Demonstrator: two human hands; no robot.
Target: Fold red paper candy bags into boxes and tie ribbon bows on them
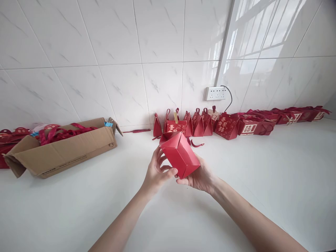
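White countertop (60,213) — left hand (154,175) and right hand (204,177) hold a red box (180,154).

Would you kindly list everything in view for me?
counter: one, white, foreground
tiled wall: one, white, behind
power strip: one, white, on the wall
cable: one, dark, beside power strip
cardboard box: one, brown, left
ribbons: several, dark red, in cardboard box
small contents: count unclear, blue, same box
packages: several, red, far left
decorated boxes: over ten, red, along wall
loose strips: at least two, dark red, near wall
held box: one, red, centre
left hand: one, bare, at held box's left
right hand: one, bare, at its right
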